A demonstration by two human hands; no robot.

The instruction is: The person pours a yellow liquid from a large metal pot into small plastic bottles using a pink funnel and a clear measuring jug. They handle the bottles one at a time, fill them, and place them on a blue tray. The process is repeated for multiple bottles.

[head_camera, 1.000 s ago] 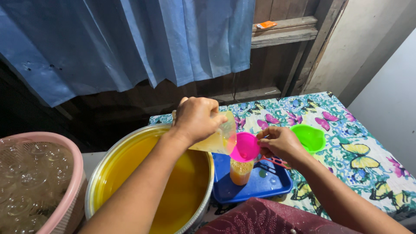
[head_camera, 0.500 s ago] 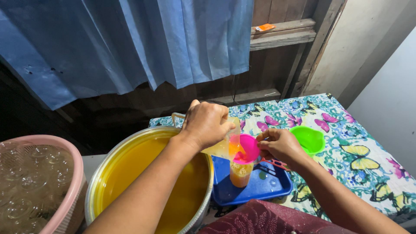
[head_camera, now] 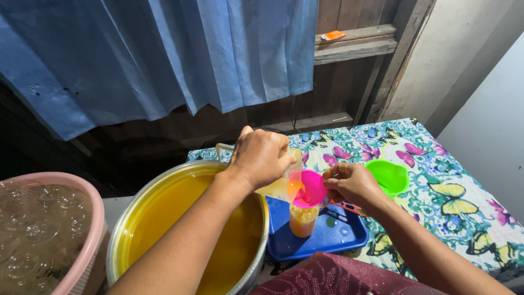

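One round pink plastic funnel [head_camera: 309, 188] atop small bottle [head_camera: 303, 218]

Head view — a single camera looking down from close above.
It faces forward over the table [head_camera: 464, 191] toward a blue curtain [head_camera: 164, 60] — forearms enter from the bottom edge.

Two funnels [head_camera: 309, 188] [head_camera: 388, 176], one basin [head_camera: 125, 232], one tray [head_camera: 333, 235], one basket [head_camera: 82, 251]
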